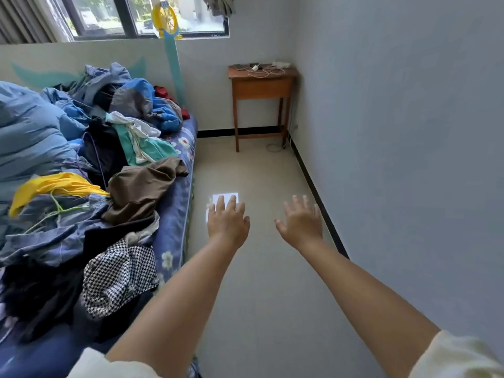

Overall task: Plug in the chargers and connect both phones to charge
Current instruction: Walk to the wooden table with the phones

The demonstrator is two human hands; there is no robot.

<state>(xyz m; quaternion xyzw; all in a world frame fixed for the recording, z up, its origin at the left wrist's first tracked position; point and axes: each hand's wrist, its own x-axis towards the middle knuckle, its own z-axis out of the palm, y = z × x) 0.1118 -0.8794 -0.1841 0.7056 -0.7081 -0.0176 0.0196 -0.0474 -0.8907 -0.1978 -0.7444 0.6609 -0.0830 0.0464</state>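
Note:
A small wooden table (261,87) stands in the far corner of the room. On its top lie dark phones (241,67), a white charger plug (255,68), tangled white cables (266,73) and a white power strip (281,63). A white cord (274,147) drops to the floor by the table's right leg. My left hand (227,221) and my right hand (301,221) are stretched out in front of me over the floor, fingers spread, holding nothing, far from the table.
A bed (174,192) with a blue flowered sheet and a heap of clothes (90,170) fills the left side. A grey wall (409,132) runs along the right. A strip of pale tiled floor (259,282) leads to the table. A window (141,15) is above.

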